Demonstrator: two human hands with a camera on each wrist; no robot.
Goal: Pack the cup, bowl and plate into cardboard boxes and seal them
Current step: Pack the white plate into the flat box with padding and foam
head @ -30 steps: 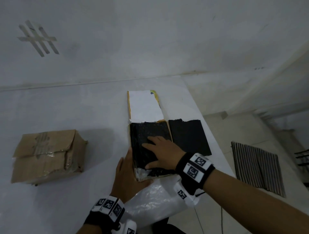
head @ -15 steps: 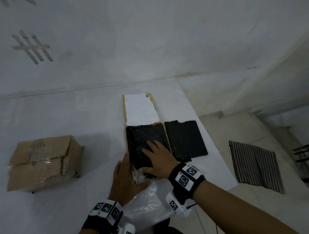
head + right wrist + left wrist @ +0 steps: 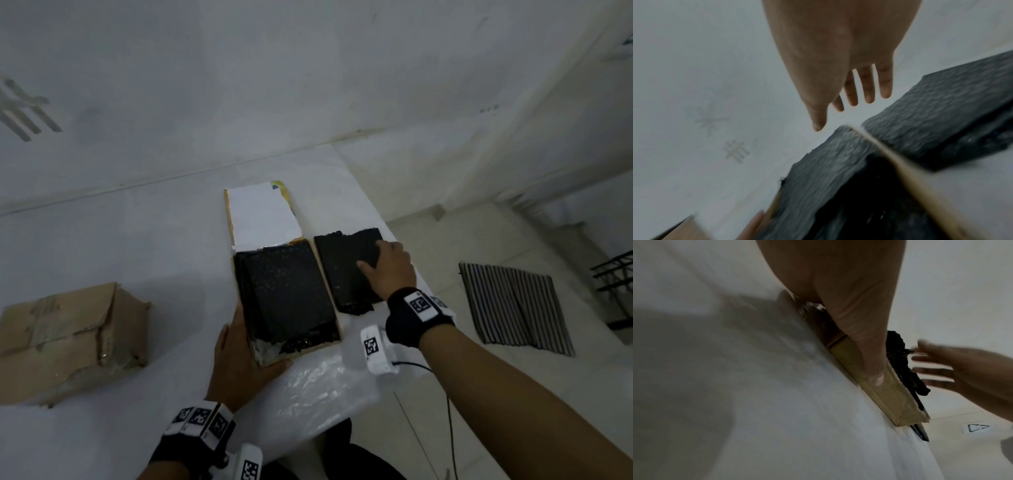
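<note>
A flat cardboard box (image 3: 327, 291) lies open on the white table, its white lid (image 3: 260, 216) folded back. Black foam (image 3: 287, 294) fills it and hides whatever is underneath. A loose black foam sheet (image 3: 342, 270) lies just right of the box. My left hand (image 3: 236, 349) rests against the box's near left corner, a straight finger (image 3: 869, 353) lying along its cardboard wall (image 3: 890, 395). My right hand (image 3: 390, 267) hovers over the loose sheet's right side, fingers (image 3: 867, 87) straight and spread, holding nothing. No cup, bowl or plate shows.
A taped, dented cardboard box (image 3: 68, 339) stands at the left of the table. A clear plastic bag (image 3: 318, 387) lies at the near edge beside the open box. The table ends just right of the loose sheet; a striped mat (image 3: 513, 305) lies on the floor.
My right hand has lifted off the foam inside the box and swung right, over the loose foam sheet. My left hand stays at the box's near left corner.
</note>
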